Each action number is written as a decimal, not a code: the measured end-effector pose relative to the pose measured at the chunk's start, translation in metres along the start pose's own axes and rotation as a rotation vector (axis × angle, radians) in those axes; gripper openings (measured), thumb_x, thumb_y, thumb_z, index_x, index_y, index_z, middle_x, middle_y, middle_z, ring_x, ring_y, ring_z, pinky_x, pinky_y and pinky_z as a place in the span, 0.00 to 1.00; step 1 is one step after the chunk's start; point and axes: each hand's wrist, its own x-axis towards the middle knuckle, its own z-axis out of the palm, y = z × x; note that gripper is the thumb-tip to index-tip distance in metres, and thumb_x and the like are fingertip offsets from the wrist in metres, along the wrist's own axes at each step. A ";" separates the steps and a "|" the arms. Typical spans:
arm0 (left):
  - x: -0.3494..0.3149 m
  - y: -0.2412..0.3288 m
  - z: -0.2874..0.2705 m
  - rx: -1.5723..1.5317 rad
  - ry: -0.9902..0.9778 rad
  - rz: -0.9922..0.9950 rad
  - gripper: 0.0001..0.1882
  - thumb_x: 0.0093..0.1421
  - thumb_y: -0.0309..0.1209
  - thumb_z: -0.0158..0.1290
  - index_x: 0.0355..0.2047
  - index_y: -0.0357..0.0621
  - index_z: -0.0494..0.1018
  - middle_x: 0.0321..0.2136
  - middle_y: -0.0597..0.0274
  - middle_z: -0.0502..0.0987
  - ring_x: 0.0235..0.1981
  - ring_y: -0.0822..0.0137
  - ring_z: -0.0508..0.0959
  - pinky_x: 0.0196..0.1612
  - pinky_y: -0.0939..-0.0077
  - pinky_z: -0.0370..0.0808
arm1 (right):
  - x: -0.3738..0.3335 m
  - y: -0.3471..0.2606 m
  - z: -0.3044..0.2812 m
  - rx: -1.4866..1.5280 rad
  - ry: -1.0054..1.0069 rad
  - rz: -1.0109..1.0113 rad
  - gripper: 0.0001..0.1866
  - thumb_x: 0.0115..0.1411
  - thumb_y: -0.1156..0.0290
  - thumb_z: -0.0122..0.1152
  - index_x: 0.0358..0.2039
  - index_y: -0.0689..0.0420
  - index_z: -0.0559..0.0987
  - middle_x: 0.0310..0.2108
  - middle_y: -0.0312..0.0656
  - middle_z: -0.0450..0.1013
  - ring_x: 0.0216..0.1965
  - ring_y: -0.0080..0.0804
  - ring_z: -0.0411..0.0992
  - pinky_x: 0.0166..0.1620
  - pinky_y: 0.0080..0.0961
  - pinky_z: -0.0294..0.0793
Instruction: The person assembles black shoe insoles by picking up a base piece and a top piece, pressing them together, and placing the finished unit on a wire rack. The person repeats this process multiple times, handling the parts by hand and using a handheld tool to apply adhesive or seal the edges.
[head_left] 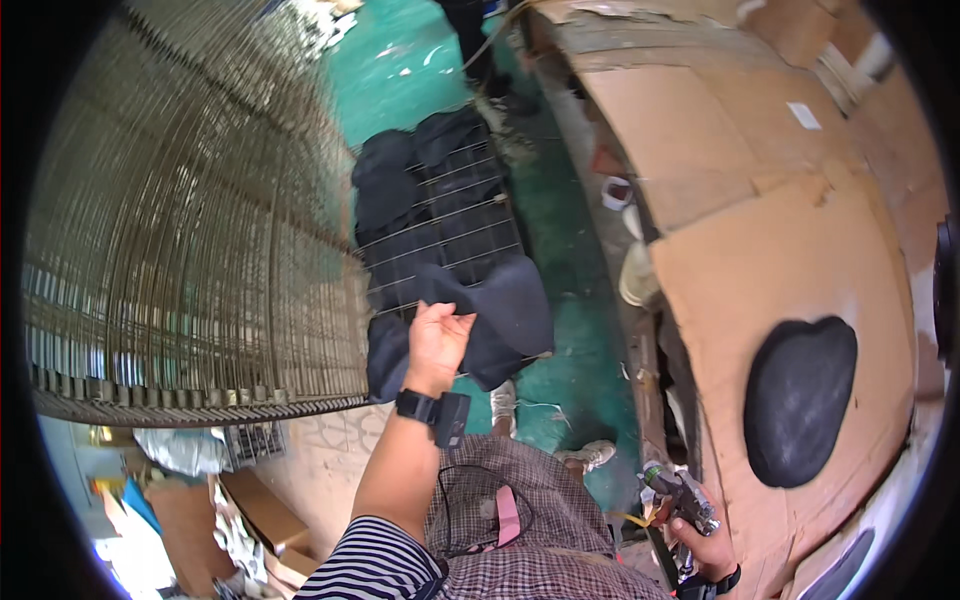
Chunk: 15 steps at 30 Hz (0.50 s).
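Note:
My left hand (440,340) is closed, pinching the edge of a dark, curved, padded piece (515,300) that looks like foam or fabric. That piece lies over the near end of a wire rack (455,215), where several similar dark pieces rest. At the lower right, my right hand (708,548) is wrapped round a metal spray gun (682,496). Beside it, another dark rounded piece (800,400) lies on the cardboard-covered table (700,270). The underside of the piece in my left hand is hidden.
A tall stack of wire racks (200,230) stands along the left. The green floor (575,400) runs between racks and table. Another person's dark-clothed leg (468,35) shows at the far end. Cardboard boxes (265,510) sit at the lower left.

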 end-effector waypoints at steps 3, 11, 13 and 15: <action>0.047 0.009 -0.049 -0.013 0.081 -0.012 0.16 0.53 0.15 0.43 0.40 0.45 0.67 0.34 0.59 0.76 0.35 0.59 0.79 0.40 0.60 0.79 | 0.043 -0.005 0.027 -0.096 -0.026 0.115 0.32 0.52 0.75 0.64 0.57 0.66 0.63 0.33 0.42 0.75 0.38 0.28 0.74 0.44 0.27 0.72; 0.197 0.055 -0.148 -0.026 0.228 0.120 0.19 0.51 0.14 0.45 0.43 0.47 0.63 0.32 0.61 0.71 0.32 0.62 0.75 0.40 0.56 0.79 | 0.134 -0.013 0.112 -0.205 0.137 0.345 0.26 0.55 0.70 0.66 0.53 0.61 0.70 0.40 0.40 0.75 0.39 0.26 0.72 0.40 0.25 0.72; 0.228 0.080 -0.153 -0.058 0.230 0.204 0.19 0.51 0.15 0.46 0.42 0.47 0.63 0.34 0.61 0.71 0.32 0.62 0.74 0.41 0.56 0.79 | 0.156 -0.019 0.132 -0.374 0.150 0.320 0.26 0.55 0.69 0.66 0.52 0.61 0.70 0.40 0.39 0.75 0.39 0.25 0.72 0.39 0.24 0.72; 0.252 0.107 -0.161 -0.050 0.264 0.284 0.20 0.50 0.15 0.47 0.44 0.47 0.63 0.36 0.60 0.72 0.34 0.62 0.74 0.42 0.56 0.78 | 0.176 -0.020 0.147 -0.504 0.143 0.335 0.25 0.55 0.68 0.66 0.52 0.61 0.70 0.40 0.38 0.75 0.39 0.26 0.72 0.41 0.24 0.72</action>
